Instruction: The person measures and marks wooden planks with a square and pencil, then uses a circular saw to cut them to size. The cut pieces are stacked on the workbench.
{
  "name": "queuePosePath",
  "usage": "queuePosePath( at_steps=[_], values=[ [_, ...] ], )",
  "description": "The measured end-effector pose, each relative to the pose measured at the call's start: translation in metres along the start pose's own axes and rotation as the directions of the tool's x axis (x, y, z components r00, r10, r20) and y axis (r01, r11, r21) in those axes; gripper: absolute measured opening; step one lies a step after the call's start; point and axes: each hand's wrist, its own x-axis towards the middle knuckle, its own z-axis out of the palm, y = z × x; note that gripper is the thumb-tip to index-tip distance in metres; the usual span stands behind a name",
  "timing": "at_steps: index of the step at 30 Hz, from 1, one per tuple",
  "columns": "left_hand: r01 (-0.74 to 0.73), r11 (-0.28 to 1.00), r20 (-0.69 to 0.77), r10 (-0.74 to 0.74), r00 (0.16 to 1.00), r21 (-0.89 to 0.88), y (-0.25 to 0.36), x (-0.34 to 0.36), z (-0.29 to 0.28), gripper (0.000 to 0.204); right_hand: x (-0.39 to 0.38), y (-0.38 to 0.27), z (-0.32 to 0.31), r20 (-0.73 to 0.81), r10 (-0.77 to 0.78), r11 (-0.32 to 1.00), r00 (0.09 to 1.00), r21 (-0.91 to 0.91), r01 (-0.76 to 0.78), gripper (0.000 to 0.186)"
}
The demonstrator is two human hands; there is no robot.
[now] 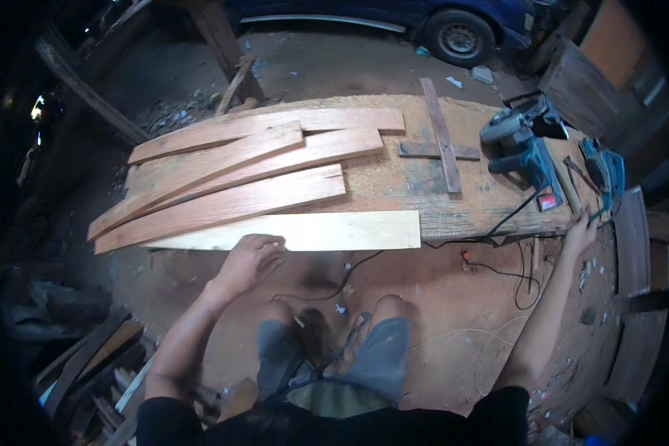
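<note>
A pale, smooth board [357,230] lies along the near edge of the workbench. My left hand [254,262] is at that board's front edge, its fingers loosely bent and nothing visible in them. Out at the bench's right end, my right hand [581,232] is closed near the tip of a narrow wooden strip [567,182] and the cord beside it. What its fingers hold is too small to make out. Just beyond that hand sits a blue electric hand planer [603,177]. A blue circular saw [524,145] rests to its left.
Several reddish planks [230,204] lie overlapped on the sawdust-covered workbench [394,175]. Two dark wood strips [440,134] cross beyond them. A black cord [514,215] runs off the bench's front edge. Wood offcuts [100,349] are heaped at lower left; a parked vehicle [461,37] stands behind.
</note>
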Motion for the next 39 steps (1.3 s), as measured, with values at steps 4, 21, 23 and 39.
queuePosePath(
  at_steps=[4,21,23,39],
  values=[
    [0.267,0.958,0.191,-0.244,0.951,-0.104,0.019,-0.019,-0.038,0.031,-0.108,-0.089,-0.039,0.113,0.122,0.988,0.986,0.075,-0.131,0.022],
    [0.869,0.329,0.181,-0.892,0.414,-0.369,-0.106,-0.186,-0.066,0.070,-0.355,-0.292,0.092,0.830,0.505,0.853,0.236,-0.522,0.012,0.039],
    [0.906,0.300,0.213,-0.904,0.370,-0.299,-0.132,-0.165,-0.071,0.082,-0.358,-0.287,0.138,0.842,0.461,0.852,0.279,-0.508,0.124,0.040],
    [0.174,-0.680,0.693,-0.721,0.017,-0.712,-0.307,-0.098,-0.040,0.085,-0.389,-0.216,0.299,0.558,0.786,0.597,0.266,-0.796,-0.095,0.086]
  ],
)
